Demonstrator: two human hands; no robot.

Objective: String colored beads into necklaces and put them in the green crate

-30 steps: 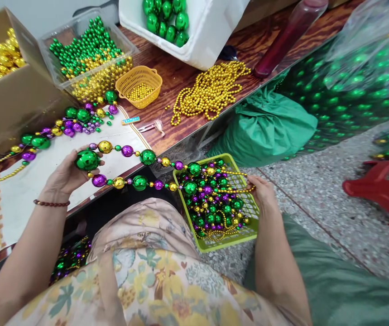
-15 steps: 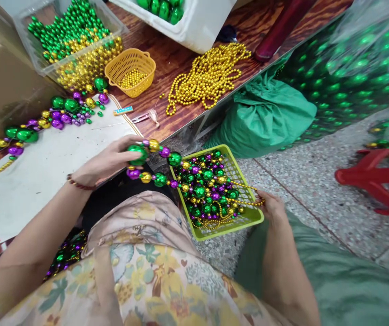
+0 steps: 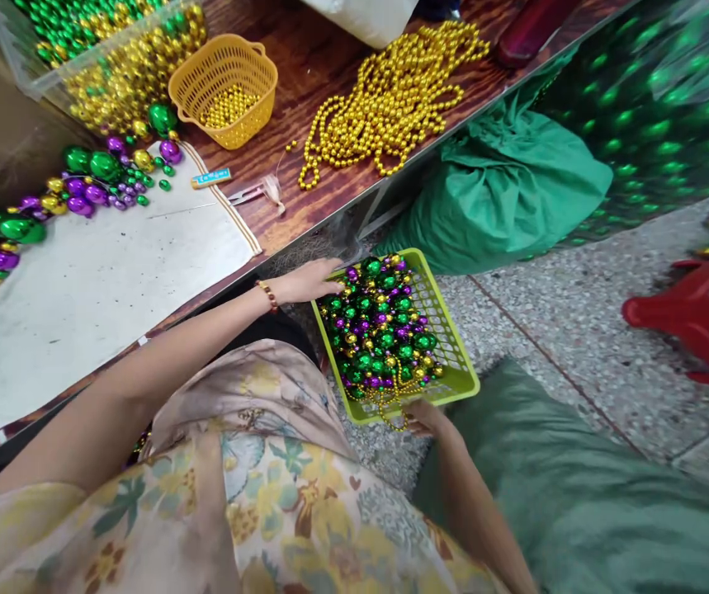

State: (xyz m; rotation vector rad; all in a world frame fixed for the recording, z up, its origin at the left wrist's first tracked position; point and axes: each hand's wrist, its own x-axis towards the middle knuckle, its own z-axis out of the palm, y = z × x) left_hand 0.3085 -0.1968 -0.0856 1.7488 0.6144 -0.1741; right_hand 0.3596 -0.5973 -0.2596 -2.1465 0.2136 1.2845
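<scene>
A yellow-green plastic basket (image 3: 458, 355) holds a heap of bead necklaces (image 3: 385, 318) in green, purple and gold. At its far left corner is my left hand (image 3: 308, 282), with thumb and fingers apart and fingertips over the rim by the beads. My right hand (image 3: 428, 417) is at the near rim, its fingers closed around part of a gold bead strand (image 3: 394, 412) that loops over that edge. The fingertips of the right hand are partly hidden.
On the table lie a pile of gold bead strands (image 3: 391, 99), an orange basket (image 3: 224, 91), small scissors (image 3: 248, 194), a white cloth (image 3: 100, 272) and a beaded garland (image 3: 82, 177). A green sack (image 3: 515, 190) and a red stool (image 3: 688, 313) stand on the right.
The necklace stretched between my hands has come down into the basket. My left hand moved right to the basket's corner and opened; my right hand moved left along the near rim.
</scene>
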